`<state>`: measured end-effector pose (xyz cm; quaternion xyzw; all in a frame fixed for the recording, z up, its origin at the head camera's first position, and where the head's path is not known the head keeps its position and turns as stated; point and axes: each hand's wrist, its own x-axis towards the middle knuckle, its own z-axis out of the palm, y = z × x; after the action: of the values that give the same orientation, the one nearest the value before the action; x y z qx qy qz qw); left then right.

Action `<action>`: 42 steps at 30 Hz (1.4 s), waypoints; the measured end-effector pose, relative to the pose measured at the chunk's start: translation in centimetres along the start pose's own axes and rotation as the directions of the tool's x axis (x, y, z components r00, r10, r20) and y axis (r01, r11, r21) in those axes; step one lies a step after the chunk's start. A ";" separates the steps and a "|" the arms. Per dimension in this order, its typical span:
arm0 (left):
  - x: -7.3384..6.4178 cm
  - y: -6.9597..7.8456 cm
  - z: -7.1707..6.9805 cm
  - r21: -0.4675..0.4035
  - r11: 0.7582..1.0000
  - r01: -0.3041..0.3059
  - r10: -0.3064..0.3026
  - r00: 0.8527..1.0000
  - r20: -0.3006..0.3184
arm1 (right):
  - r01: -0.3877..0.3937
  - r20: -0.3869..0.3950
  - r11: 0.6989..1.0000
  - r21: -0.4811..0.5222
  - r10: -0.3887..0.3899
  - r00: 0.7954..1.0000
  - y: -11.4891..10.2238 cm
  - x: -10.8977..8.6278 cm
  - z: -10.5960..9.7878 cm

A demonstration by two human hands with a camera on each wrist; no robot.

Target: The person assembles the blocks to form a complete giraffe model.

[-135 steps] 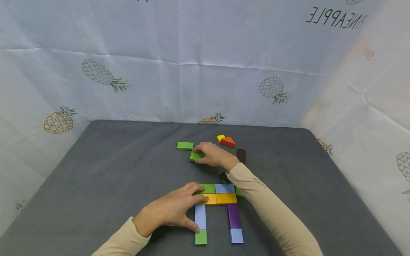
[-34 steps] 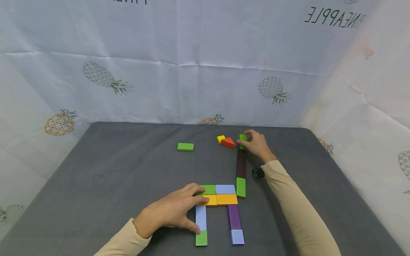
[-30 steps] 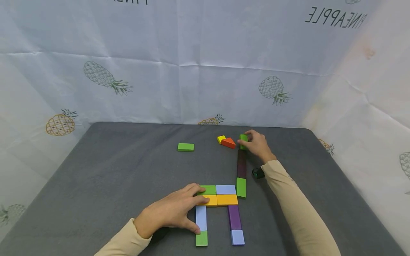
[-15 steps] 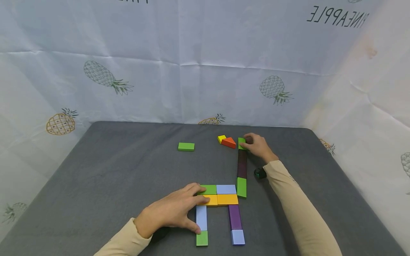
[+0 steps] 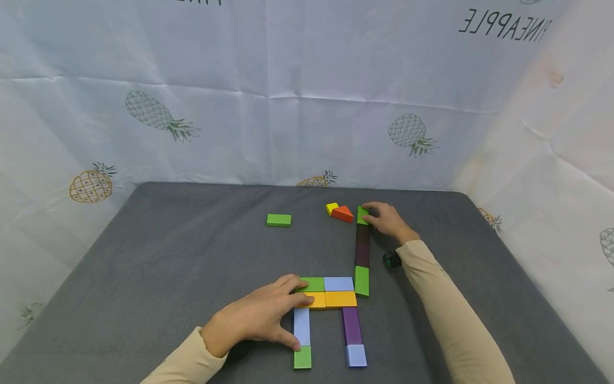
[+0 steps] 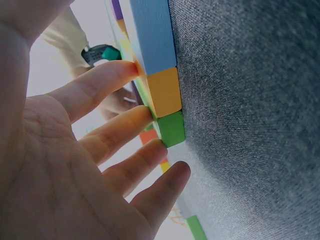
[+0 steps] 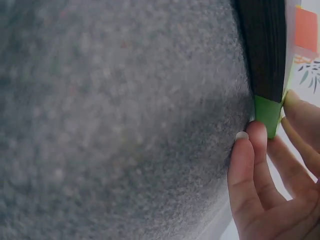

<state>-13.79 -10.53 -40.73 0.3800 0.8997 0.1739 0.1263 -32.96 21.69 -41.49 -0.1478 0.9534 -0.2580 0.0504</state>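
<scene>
Flat blocks lie joined on the grey table. My left hand [image 5: 261,312] rests on their left side, fingers [image 6: 122,122] fairly straight, touching a green block [image 5: 314,284] and a yellow-orange block [image 6: 166,92]. Its thumb reaches a small green block [image 5: 302,358] below a light blue block [image 5: 301,326]. My right hand [image 5: 387,221] holds a green block [image 5: 362,215] between thumb and fingers at the far end of a column. That block meets a dark brown block [image 7: 262,50], whose near end meets another green block [image 5: 362,281]. My right fingers partly cover the held block.
A loose green block [image 5: 279,220] lies at the back, left of the column. A yellow block [image 5: 331,208] and an orange-red triangular block [image 5: 342,214] touch near the column's far end. A purple block [image 5: 352,326] and light blue block [image 5: 356,356] form the right leg.
My right hand has carried the green block from the back middle to the column's far end, then drawn it slightly nearer against the brown block. My left hand has stayed put.
</scene>
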 end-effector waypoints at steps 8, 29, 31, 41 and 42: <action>0.0 0.0 0.1 0.007 1.000 -0.002 0.002 1.000 -0.006 | 0.001 0.005 1.000 0.009 -0.001 1.000 0.1 0.0 -0.1; 0.0 0.1 -0.2 -0.017 1.000 0.004 -0.004 1.000 0.010 | 0.067 -0.042 0.998 0.013 -0.067 0.997 -1.2 0.7 -0.4; 0.0 0.1 -0.2 -0.017 1.000 0.007 -0.007 1.000 0.010 | 0.069 -0.035 0.997 0.024 -0.068 0.997 -1.8 0.9 -0.4; 0.0 0.1 -0.1 -0.020 1.000 0.006 -0.005 1.000 0.012 | 0.073 -0.005 0.997 0.019 -0.072 0.997 -3.9 1.8 0.6; 0.0 0.1 -0.1 -0.019 1.000 0.006 -0.006 1.000 0.013 | 0.070 -0.001 0.997 0.018 -0.070 0.998 -4.0 1.9 0.6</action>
<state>-13.79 -10.53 -40.58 0.3773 0.8982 0.1796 0.1363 -33.60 17.47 -40.04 -0.1807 0.9453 -0.2683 0.0422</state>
